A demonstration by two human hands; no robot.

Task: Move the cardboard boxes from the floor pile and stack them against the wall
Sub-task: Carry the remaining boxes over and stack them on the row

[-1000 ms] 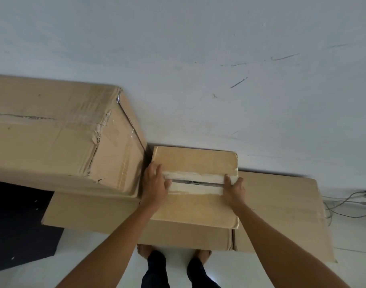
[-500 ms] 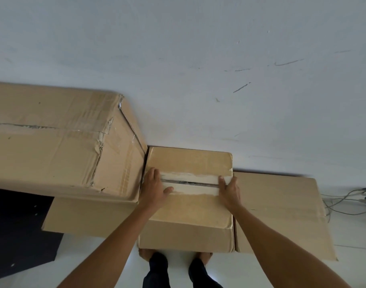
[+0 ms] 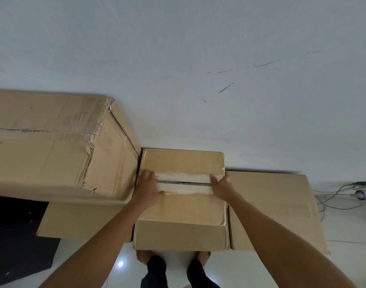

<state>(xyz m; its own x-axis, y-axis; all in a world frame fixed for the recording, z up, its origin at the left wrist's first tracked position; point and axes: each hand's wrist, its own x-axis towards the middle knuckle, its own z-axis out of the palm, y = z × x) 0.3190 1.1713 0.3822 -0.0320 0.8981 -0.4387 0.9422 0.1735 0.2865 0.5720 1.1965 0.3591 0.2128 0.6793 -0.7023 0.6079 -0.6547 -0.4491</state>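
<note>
1. the small taped box (image 3: 182,206) sits with its far edge at the wall (image 3: 198,59), or just short of it. i can't tell which.
2. left hand (image 3: 146,188) lies flat on the lid, fingers straight, gripping nothing; right hand (image 3: 220,187) covers the lid's edge, fingers hidden — clasp unclear.
3. press level towards the wall until flush, then lift both hands straight off.

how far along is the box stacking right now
Done: a large box sits on a lower box against the wall, and a right box stands there too. In hand: the middle box, set between them at the wall, with the left hand and right hand on it. Left: the floor pile is out of view, so unknown.
</note>
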